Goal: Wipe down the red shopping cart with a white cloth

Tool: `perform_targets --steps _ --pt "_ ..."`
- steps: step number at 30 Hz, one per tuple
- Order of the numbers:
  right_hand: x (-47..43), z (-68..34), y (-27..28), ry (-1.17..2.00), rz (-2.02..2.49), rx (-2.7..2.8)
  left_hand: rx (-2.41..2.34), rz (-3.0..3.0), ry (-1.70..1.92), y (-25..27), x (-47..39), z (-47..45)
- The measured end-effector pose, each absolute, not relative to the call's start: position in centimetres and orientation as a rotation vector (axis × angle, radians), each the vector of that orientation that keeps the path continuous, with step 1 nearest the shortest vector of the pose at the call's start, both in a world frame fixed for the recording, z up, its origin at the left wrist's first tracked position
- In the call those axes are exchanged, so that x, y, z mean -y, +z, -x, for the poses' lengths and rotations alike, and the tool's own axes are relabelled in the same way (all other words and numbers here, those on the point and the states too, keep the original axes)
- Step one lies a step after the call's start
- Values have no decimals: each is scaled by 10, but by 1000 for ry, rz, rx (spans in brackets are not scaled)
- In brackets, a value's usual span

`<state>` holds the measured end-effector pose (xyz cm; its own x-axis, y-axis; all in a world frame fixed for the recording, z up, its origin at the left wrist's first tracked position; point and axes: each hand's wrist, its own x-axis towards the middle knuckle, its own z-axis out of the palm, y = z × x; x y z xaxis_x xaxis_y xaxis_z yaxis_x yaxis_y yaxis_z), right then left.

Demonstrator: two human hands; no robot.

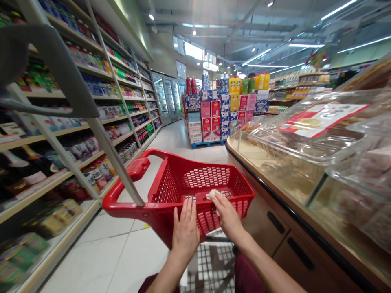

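Observation:
A red plastic shopping cart (220, 166) with a perforated basket stands in front of me, its near rim facing me. My left hand (185, 230) rests against the outside of that rim with its fingers stretched out and nothing in it. Further right, my right hand (226, 213) lies over the rim, its fingers pressed on a crumpled white wad, which looks like a tissue (213, 193). Part of the wad is hidden under the fingers. To the left, the cart's grey handle (58, 61) rises on a metal tube (117, 162).
Shelves of drinks and cans (113, 95) line the left side. On the right, close to the cart, is a wooden display counter (269, 224) with clear plastic food boxes (305, 134). Ahead, stacked drink cartons (210, 118) stand on a blue pallet (210, 143).

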<state>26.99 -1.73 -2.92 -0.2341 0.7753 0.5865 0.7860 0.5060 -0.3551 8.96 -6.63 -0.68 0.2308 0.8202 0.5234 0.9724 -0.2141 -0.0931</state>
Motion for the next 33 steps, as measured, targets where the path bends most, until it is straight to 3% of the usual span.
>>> perform_targets --steps 7,13,20,27,33 --pt "3 -315 -29 -18 1515 1815 1597 2123 -536 -9 67 -89" --pt "12 -284 -34 -7 1317 1973 1609 2123 -589 -6 66 -85" --pt "2 -309 -30 -17 1499 1765 1620 2112 -592 -7 65 -84" --pt "25 -255 -28 41 1130 2019 1623 2125 -602 -6 65 -83" --pt "8 -287 -24 77 1398 1815 1643 2130 -603 -5 67 -86"
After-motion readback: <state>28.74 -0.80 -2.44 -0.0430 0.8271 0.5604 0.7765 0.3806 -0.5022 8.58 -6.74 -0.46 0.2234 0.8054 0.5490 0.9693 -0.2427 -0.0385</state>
